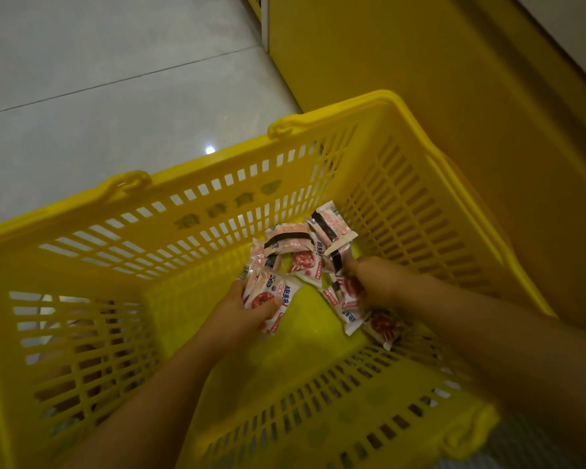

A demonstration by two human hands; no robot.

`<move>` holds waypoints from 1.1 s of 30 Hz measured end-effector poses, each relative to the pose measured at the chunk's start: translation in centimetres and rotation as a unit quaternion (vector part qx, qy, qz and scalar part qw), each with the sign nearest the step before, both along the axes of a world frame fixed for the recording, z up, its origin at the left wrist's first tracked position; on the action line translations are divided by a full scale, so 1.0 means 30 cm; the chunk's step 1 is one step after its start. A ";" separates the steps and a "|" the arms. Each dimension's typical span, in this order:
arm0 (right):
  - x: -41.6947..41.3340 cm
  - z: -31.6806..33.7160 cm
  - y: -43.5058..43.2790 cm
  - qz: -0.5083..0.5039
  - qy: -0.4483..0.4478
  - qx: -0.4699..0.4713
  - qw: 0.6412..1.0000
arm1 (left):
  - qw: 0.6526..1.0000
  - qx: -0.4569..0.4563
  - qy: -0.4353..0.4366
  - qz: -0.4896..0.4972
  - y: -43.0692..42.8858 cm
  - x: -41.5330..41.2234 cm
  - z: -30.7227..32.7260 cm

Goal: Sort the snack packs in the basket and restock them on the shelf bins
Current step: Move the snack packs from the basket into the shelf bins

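Grey tile floor [82, 79], yellow basket [183, 211] beside yellow shelf base [420, 45]. Left hand [241, 309] pinches small stack of snack packs [274, 299], thumb on top, likely gathering same kind. Loose packs [295, 242] just beyond fingertips and under right hand [376, 279]; its fingers blurred, grip cannot tell.

Pale glossy floor tiles [99, 79] — yellow wall panel [403, 55].

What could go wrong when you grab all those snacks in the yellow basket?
The left hand grips several snack packs at once; one might slip out. The right hand is blurred among the loose packs, so it may crush or miss one. The near pack beside the basket wall could be overlooked.
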State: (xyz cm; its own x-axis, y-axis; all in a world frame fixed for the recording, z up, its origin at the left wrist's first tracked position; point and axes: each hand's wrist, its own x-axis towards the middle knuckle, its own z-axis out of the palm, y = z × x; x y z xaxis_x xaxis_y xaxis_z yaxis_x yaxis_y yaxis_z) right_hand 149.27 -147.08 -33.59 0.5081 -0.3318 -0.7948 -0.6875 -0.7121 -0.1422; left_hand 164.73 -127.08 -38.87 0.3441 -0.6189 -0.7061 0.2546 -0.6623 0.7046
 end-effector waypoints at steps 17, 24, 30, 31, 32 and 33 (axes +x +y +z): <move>0.008 -0.048 0.011 -0.190 0.012 0.075 0.979 | 1.000 0.005 -0.003 -0.009 -0.013 -0.002 0.009; 0.052 -0.036 0.080 -0.187 0.076 0.171 0.964 | 0.999 -0.003 -0.032 -0.026 -0.015 -0.016 0.015; 0.015 0.022 0.033 0.135 0.239 0.012 0.962 | 0.996 -0.018 -0.084 -0.032 -0.008 -0.017 0.020; 0.010 0.015 0.045 0.146 0.267 0.014 0.953 | 0.995 -0.023 -0.089 -0.029 -0.007 -0.017 0.021; 0.011 0.013 0.057 0.142 0.277 0.017 0.950 | 0.995 -0.028 -0.093 -0.027 -0.005 -0.017 0.024; 0.017 0.011 0.065 0.140 0.271 0.021 0.952 | 0.994 -0.032 -0.097 -0.027 -0.003 -0.015 0.026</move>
